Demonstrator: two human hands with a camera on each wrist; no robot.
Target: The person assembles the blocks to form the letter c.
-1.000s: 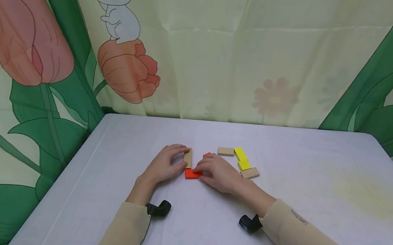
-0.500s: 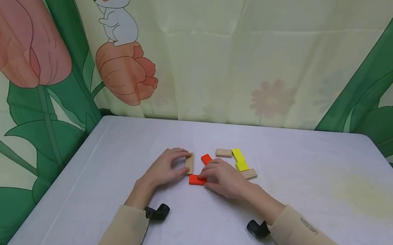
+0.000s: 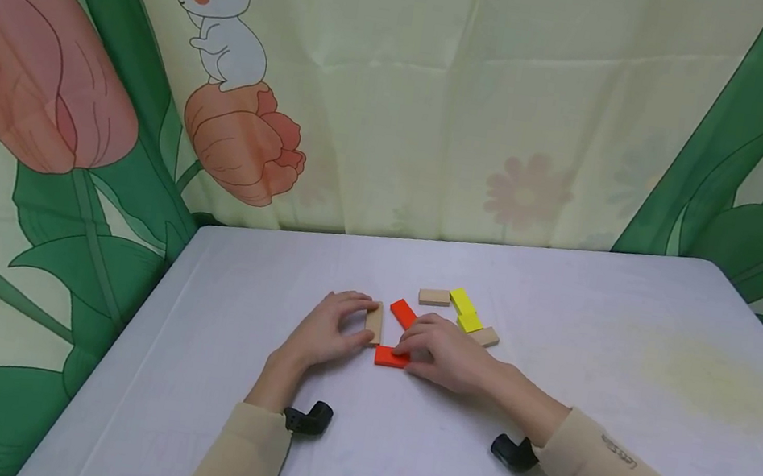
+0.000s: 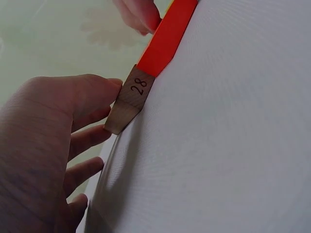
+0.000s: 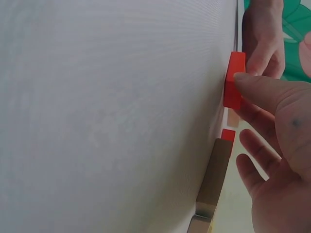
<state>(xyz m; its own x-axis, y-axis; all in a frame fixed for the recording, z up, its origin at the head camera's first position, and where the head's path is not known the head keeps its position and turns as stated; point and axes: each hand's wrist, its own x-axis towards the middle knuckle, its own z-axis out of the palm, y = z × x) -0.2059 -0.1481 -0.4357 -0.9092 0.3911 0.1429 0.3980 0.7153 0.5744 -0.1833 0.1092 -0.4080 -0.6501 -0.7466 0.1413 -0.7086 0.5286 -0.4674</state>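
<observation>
My left hand (image 3: pixel 324 332) holds a plain wooden domino block (image 3: pixel 375 321) between thumb and fingers; its end, marked 28, shows in the left wrist view. The block lies lengthwise away from me. My right hand (image 3: pixel 447 353) pinches a red domino block (image 3: pixel 388 358) by its right part, thumb on the near side. The red block lies crosswise, its left end right at the near end of the wooden one. Beyond the right fingers, a second red block (image 3: pixel 402 312) lies slanted, partly hidden by that hand.
Behind the right hand a plain block (image 3: pixel 434 297), a yellow block (image 3: pixel 462 301), another yellow block (image 3: pixel 469 322) and a plain block (image 3: pixel 485 336) form a bent row. All lie on a white-covered table (image 3: pixel 594 341), with a printed curtain (image 3: pixel 399 110) behind its far edge.
Both hands have shifted slightly right and nearer to me, with the wooden block and the near red block moving along together. More of the slanted red block shows now.
</observation>
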